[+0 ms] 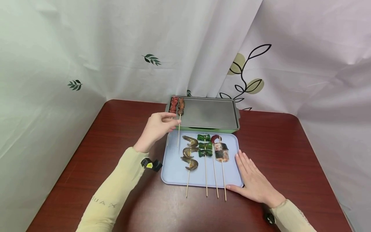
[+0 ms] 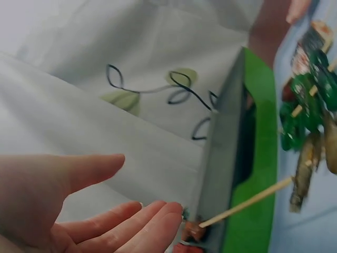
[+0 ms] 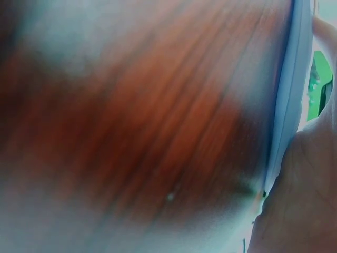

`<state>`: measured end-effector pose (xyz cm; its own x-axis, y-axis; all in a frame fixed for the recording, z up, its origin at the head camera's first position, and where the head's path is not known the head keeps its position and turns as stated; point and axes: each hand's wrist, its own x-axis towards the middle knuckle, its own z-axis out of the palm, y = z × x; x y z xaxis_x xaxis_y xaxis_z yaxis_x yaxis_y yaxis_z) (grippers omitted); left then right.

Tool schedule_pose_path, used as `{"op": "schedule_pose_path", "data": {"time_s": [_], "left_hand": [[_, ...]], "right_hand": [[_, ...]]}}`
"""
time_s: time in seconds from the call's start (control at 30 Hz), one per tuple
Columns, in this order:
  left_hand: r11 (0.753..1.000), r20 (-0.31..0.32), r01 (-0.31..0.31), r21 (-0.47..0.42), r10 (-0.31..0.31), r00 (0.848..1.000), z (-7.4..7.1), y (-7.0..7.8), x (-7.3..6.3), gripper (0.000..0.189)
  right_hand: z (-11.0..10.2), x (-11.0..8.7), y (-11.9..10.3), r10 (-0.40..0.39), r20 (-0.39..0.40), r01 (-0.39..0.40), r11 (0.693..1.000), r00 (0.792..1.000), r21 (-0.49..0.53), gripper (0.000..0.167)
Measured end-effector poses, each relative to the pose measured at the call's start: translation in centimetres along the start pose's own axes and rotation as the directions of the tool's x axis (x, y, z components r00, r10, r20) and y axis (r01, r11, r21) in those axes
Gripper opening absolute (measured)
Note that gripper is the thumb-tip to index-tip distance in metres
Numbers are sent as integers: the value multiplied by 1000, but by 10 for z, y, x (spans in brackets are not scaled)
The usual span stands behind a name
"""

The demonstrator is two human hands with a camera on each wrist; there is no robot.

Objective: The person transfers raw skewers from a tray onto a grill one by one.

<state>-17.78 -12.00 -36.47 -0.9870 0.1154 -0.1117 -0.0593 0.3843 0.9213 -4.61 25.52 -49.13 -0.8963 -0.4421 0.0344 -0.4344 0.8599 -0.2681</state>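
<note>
In the head view my left hand (image 1: 159, 126) hovers at the left front of a grey griddle (image 1: 211, 112), beside the stick of a brown meat skewer (image 1: 181, 105). The left wrist view shows its thumb and fingers (image 2: 152, 226) spread apart, with nothing between them. A red meat skewer (image 1: 174, 103) lies alongside on the griddle, its stick partly hidden by the hand. My right hand (image 1: 255, 183) lies flat at the right edge of a light blue tray (image 1: 175, 175), thumb at its front corner. The tray bears a shrimp skewer (image 1: 191, 164), a green pepper skewer (image 1: 205, 153) and a fish skewer (image 1: 221, 155).
Another skewer with a dark red curled piece (image 1: 214, 139) lies between the pepper and fish skewers. Several sticks jut past the tray's front edge. The griddle has a green base (image 1: 223, 130) and stands behind the tray on a red-brown table (image 1: 278, 145). White curtains (image 1: 124, 48) hang behind.
</note>
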Motion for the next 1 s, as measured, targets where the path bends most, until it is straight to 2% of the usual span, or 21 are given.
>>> {"op": "schedule_pose_path", "data": {"time_s": [0.13,0.33,0.5,0.83,1.0], "left_hand": [[999,0,-33,-5,33,999,-1,4,-12,50],[998,40,-58,-16,58,997,4,4,-29,46],[998,68,-46,-42,49,997,10,1,-43,44],[996,104,-21,-87,30,994,23,-20,-65,41],[997,153,-28,-75,39,987,32,-35,-80,42]], "right_hand": [[0,0,1,-3,-4,3,1000,1000,-1,115],[0,0,1,-1,-4,1,1000,1000,0,115],[1,0,1,4,-1,-4,1000,1000,-2,115],[1,0,1,-8,-11,8,1000,1000,-7,116],[1,0,2,-25,-31,24,1000,999,-19,116]]}}
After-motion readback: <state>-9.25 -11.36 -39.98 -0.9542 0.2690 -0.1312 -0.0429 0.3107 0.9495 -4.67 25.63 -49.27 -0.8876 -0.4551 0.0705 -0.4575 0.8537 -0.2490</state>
